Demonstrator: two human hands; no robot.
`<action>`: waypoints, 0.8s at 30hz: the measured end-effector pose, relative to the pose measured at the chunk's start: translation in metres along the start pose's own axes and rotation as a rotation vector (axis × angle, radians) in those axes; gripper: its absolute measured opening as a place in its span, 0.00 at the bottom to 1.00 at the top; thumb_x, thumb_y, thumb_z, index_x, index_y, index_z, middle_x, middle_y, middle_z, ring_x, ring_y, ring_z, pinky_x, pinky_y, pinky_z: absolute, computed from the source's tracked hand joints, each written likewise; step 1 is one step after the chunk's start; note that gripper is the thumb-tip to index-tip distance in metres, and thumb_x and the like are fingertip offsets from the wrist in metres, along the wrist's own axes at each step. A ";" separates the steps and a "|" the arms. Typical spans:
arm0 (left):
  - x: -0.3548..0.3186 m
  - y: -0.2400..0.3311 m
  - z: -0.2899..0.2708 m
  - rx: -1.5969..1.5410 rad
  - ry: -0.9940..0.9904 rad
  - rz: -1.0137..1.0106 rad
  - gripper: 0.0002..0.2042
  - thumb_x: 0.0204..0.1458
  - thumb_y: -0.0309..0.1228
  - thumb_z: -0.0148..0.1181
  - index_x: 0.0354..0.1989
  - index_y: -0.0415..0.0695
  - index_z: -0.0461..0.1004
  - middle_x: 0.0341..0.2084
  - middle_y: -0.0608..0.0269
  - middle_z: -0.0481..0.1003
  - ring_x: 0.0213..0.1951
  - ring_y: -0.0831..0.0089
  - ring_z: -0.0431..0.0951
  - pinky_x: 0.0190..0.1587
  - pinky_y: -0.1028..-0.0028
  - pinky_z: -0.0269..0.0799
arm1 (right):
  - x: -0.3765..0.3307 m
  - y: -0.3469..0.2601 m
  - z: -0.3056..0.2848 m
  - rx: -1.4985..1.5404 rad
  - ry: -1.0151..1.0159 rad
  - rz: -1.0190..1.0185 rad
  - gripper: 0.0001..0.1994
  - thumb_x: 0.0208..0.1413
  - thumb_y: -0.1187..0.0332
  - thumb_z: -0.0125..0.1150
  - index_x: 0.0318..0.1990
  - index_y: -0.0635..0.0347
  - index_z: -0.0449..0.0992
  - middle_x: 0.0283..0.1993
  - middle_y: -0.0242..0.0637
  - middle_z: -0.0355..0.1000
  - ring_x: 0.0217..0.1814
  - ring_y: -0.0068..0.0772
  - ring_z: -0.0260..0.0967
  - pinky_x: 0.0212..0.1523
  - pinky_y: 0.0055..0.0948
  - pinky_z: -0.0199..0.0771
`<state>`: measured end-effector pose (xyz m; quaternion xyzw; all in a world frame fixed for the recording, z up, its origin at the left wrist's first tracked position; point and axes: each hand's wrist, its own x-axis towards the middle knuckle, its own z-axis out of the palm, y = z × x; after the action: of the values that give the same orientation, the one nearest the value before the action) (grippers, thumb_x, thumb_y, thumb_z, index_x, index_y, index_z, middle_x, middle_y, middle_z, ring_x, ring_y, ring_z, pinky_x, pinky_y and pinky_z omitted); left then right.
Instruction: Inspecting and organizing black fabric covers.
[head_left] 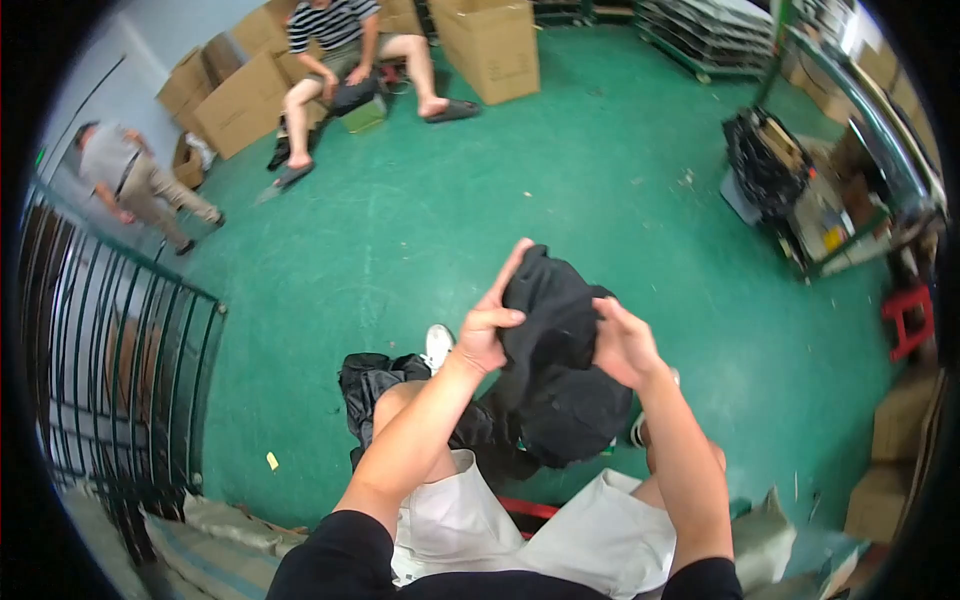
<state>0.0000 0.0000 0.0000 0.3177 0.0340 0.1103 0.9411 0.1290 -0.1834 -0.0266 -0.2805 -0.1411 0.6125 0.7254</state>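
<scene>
Black cloth (550, 300), located on the near side above a dark bundle (578, 418), should handle as light and soft, best taken by opposite edges: left hand (486, 332) clasping the left edge, right hand (627, 345) touching the right, its grip unclear.

Both your arms reach forward, elbows bent. Your left forearm (418, 425) angles inward; left hand (484, 330) up, one finger (511, 268) extended, thumb (498, 318) pointing right. Your right forearm (685, 460) leans inward; right hand (628, 345) faces the left, fingertips partly hidden.
</scene>
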 end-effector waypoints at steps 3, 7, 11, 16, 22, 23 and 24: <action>0.021 0.010 -0.002 0.000 -0.078 0.053 0.51 0.32 0.19 0.53 0.74 0.48 0.44 0.70 0.56 0.53 0.69 0.60 0.56 0.72 0.62 0.46 | 0.016 -0.002 -0.003 0.054 0.106 -0.039 0.32 0.64 0.47 0.46 0.68 0.58 0.56 0.66 0.48 0.61 0.69 0.45 0.58 0.68 0.47 0.57; 0.006 0.014 -0.005 -0.234 -0.129 0.085 0.50 0.34 0.20 0.49 0.74 0.49 0.42 0.68 0.52 0.56 0.67 0.53 0.59 0.68 0.57 0.56 | -0.008 -0.026 -0.006 0.328 0.017 -0.394 0.34 0.63 0.42 0.44 0.68 0.56 0.57 0.61 0.44 0.68 0.67 0.42 0.60 0.66 0.48 0.58; 0.008 0.008 -0.056 -0.331 -0.067 0.031 0.49 0.34 0.20 0.47 0.74 0.49 0.42 0.68 0.51 0.55 0.67 0.53 0.60 0.68 0.57 0.57 | 0.007 0.003 -0.026 0.194 0.290 -0.104 0.34 0.64 0.41 0.40 0.69 0.53 0.56 0.67 0.41 0.63 0.71 0.41 0.54 0.70 0.48 0.50; 0.014 0.014 -0.024 -0.272 -0.019 0.143 0.49 0.33 0.19 0.44 0.74 0.48 0.42 0.68 0.51 0.56 0.67 0.56 0.60 0.69 0.60 0.55 | 0.011 0.019 0.011 0.313 0.176 -0.102 0.37 0.62 0.36 0.40 0.67 0.55 0.62 0.70 0.39 0.60 0.71 0.44 0.56 0.70 0.49 0.51; 0.019 0.014 -0.032 -0.221 -0.045 0.123 0.48 0.35 0.20 0.45 0.74 0.49 0.43 0.67 0.51 0.57 0.66 0.57 0.62 0.69 0.61 0.54 | -0.014 -0.008 -0.025 0.324 0.136 -0.123 0.26 0.57 0.58 0.56 0.61 0.61 0.68 0.61 0.46 0.69 0.60 0.48 0.68 0.64 0.51 0.64; 0.019 0.013 -0.032 -0.171 -0.082 0.117 0.46 0.38 0.20 0.47 0.74 0.48 0.43 0.67 0.51 0.58 0.65 0.57 0.63 0.69 0.62 0.54 | -0.016 -0.011 -0.028 0.317 0.137 -0.119 0.26 0.57 0.58 0.56 0.61 0.61 0.68 0.61 0.46 0.69 0.60 0.48 0.68 0.64 0.51 0.64; 0.018 0.014 -0.031 -0.167 -0.078 0.122 0.46 0.38 0.20 0.47 0.74 0.48 0.43 0.67 0.51 0.58 0.65 0.57 0.63 0.69 0.62 0.54 | -0.017 -0.013 -0.023 0.207 0.207 -0.176 0.26 0.54 0.61 0.56 0.60 0.63 0.68 0.59 0.47 0.70 0.59 0.49 0.69 0.63 0.49 0.65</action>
<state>0.0108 0.0329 -0.0158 0.2434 -0.0312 0.1575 0.9565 0.1490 -0.2061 -0.0356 -0.2524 -0.0257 0.5256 0.8120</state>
